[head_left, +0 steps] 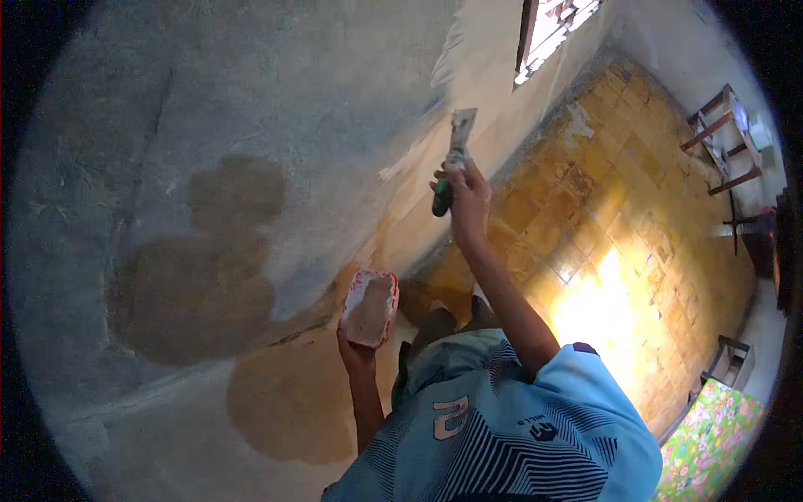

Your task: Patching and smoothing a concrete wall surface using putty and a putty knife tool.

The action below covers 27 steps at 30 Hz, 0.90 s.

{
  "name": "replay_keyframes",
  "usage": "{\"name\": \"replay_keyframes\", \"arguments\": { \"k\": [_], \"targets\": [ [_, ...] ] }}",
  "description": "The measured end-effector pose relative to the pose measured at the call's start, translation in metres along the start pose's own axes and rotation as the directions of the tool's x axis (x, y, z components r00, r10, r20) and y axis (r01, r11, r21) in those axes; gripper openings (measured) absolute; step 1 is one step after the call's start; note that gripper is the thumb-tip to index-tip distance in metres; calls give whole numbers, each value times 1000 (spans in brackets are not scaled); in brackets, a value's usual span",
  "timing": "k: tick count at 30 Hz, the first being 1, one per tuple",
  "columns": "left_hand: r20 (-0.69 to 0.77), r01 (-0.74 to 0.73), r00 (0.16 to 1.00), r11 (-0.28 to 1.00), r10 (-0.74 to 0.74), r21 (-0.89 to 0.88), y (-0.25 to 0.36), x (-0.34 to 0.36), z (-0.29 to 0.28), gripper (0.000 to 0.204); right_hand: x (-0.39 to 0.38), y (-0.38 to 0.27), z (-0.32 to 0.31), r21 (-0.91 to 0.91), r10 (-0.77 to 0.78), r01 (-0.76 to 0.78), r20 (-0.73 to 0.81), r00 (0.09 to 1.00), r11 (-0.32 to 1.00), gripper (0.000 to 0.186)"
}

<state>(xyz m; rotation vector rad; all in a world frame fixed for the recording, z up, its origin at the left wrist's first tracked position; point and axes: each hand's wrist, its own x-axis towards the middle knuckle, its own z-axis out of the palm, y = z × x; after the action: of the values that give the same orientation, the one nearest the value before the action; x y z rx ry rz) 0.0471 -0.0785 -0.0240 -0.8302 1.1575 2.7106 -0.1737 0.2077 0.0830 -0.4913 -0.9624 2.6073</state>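
Note:
In my right hand (pixel 471 197) is a putty knife (pixel 462 130) with a dark green handle. Its flat blade points up and away from me, smeared with pale material. Fingers wrap round the handle, and the knife is held out near the wall. Lower and to the left, my left hand (pixel 355 356) grips a small red-rimmed tub (pixel 369 309) from its near end. Pale, greyish-pink paste lies in the tub, with white smears along its inner sides. I cannot tell whether the blade touches the wall.
The grey wall (pixel 335 100) on the left carries pale smeared strokes and round brownish shadows. A barred window (pixel 556 33) is at the top. Yellowish floor tiles (pixel 544 192) stretch to the right, brightly sunlit in one patch. A wooden stand (pixel 726 134) and a flowered cloth (pixel 711 435) lie along the right.

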Motion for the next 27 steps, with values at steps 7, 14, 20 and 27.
{"name": "replay_keyframes", "arguments": {
  "k": [7,14,20,27],
  "targets": [
    [-110,-45,993,997,51,62,26,-10,10,57,13,32,51,-489,-117,169,135,984,855,21],
    [-4,-20,1000,994,21,107,46,-14,0,63,21,34,52,-497,-106,195,202,974,846,18],
    [-43,-55,997,994,59,95,39,-6,4,64,-34,20,38,-556,40,151,315,948,817,21],
    [-14,-111,994,990,112,93,34,-22,14,58,-19,-15,2,-553,25,46,120,992,832,31]
  ]
}}
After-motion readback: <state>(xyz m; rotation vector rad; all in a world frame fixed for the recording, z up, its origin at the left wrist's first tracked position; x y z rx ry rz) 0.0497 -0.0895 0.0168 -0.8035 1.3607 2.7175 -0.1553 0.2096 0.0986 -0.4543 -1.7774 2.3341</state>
